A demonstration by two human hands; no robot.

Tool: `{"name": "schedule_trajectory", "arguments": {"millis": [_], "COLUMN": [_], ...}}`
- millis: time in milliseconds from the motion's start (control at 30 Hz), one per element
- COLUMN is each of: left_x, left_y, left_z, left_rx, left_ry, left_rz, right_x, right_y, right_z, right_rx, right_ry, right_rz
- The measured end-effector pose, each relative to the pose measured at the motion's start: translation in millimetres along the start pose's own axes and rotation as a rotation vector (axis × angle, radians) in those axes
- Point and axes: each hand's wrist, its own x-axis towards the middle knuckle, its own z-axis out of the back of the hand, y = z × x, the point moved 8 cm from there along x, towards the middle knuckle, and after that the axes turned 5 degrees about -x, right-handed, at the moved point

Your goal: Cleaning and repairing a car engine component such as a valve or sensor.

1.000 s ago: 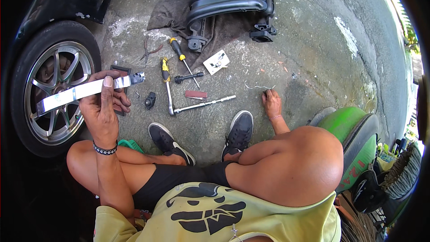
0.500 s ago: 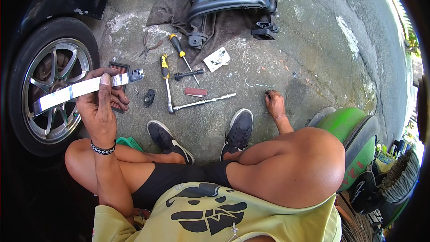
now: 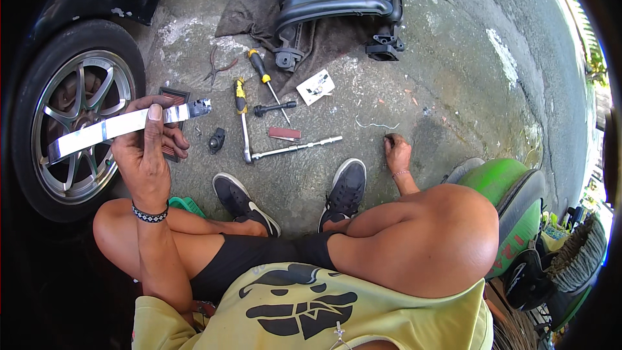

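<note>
My left hand (image 3: pixel 146 155) is raised beside the car wheel and closed on a long, shiny silver strip (image 3: pixel 129 123). The thumb presses on its face, with the fingers behind; its right end is dark and ragged. Beyond my right knee, my right hand (image 3: pixel 398 154) is low over the concrete, fingers curled and pointing down. Whatever its fingertips may hold is hidden. A thin white string or wire (image 3: pixel 376 124) lies just beyond that hand. Between the hands lie a ratchet handle with a long extension (image 3: pixel 295 148), a dark red sanding block (image 3: pixel 285 133) and a black socket tool (image 3: pixel 275 108).
The car wheel (image 3: pixel 81 123) stands at left, near a small black part (image 3: pixel 216 140) and a reddish filter (image 3: pixel 173 97). Farther off are pliers (image 3: pixel 218 68), a yellow-black screwdriver (image 3: pixel 259 68), a card (image 3: pixel 315 87) and a black intake manifold (image 3: pixel 337 0) on a dark cloth. A green rounded object (image 3: pixel 495 181) is at right.
The view has shifted slightly. My left hand still grips the silver strip in almost the same pose; my right hand stays low by the string, its fingertips slightly farther from it.
</note>
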Motion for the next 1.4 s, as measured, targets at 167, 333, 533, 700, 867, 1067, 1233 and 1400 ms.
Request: {"name": "schedule_trajectory", "arguments": {"millis": [167,333,533,700,867,1067,1233,1400], "left_x": [0.3,0.0,1.1,1.6,1.4,16.1,42.0,56.4], "left_y": [2.8,1.5,0.4,-0.2,7.0,-27.1,-96.7,-146.6], "left_z": [-1.2,-4.7,-6.4,-7.7,-9.1,-13.4,-9.0,-0.8], "left_rx": [0.004,-0.005,0.038,0.026,-0.066,-0.09,-0.128,-0.111], "left_ry": [0.022,0.011,0.017,0.009,-0.008,0.127,0.222,0.31], "left_rz": [0.022,0.013,0.013,0.017,0.151,0.088,-0.086,-0.284], "right_x": [-7.7,1.5,10.4,14.5,16.5,91.1,178.1,183.1], "right_y": [-43.6,-38.6,-20.0,-3.1,1.5,24.2,133.9,296.0], "right_z": [-26.6,-14.7,-1.7,-0.8,22.6,135.1,302.7,417.9], "right_rx": [0.505,0.315,0.095,-0.01,0.042,0.216,0.48,0.58], "right_ry": [0.188,0.172,0.209,0.201,0.1,0.037,-0.146,-0.17], "right_rz": [-0.611,-0.469,-0.334,-0.111,-0.088,-0.275,-0.056,0.236]}}
